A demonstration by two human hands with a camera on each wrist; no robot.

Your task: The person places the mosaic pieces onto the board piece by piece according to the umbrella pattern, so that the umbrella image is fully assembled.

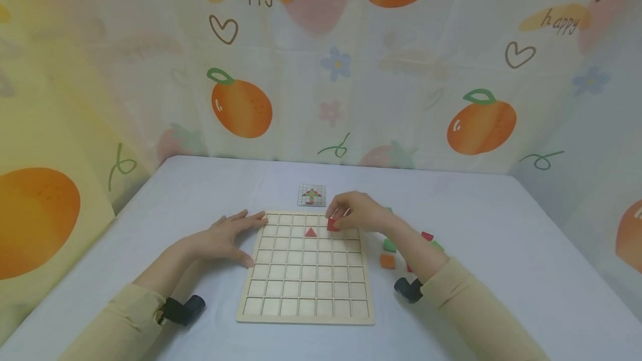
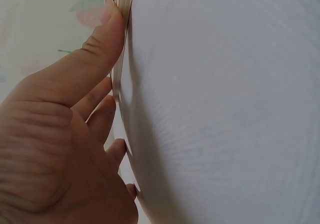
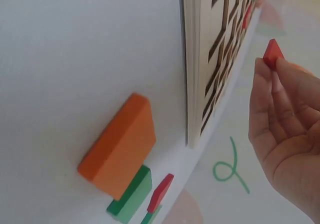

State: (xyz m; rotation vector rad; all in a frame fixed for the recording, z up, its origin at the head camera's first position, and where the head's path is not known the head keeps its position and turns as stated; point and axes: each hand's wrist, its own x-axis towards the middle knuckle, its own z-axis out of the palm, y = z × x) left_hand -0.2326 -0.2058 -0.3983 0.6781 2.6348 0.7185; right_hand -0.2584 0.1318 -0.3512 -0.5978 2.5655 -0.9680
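Note:
A wooden grid board (image 1: 247, 312) lies flat on the table. One red triangle (image 1: 311, 232) sits in a cell near its top edge. My right hand (image 1: 358, 210) pinches a small red block (image 3: 272, 53) between thumb and fingertips, over the board's upper right cells. Fingers spread, my left hand (image 1: 218, 240) rests along the board's left edge, its thumb and a fingertip at the frame. In the left wrist view the thumb (image 2: 95, 51) lies against the board's side.
Behind the board lies a small pattern card (image 1: 311, 195) with a coloured figure on a grid. Right of the board are loose pieces: an orange block (image 1: 387, 261), a green block (image 1: 389, 245) and a red piece (image 1: 427, 235), partly hidden by the right forearm. A printed curtain hangs behind the table.

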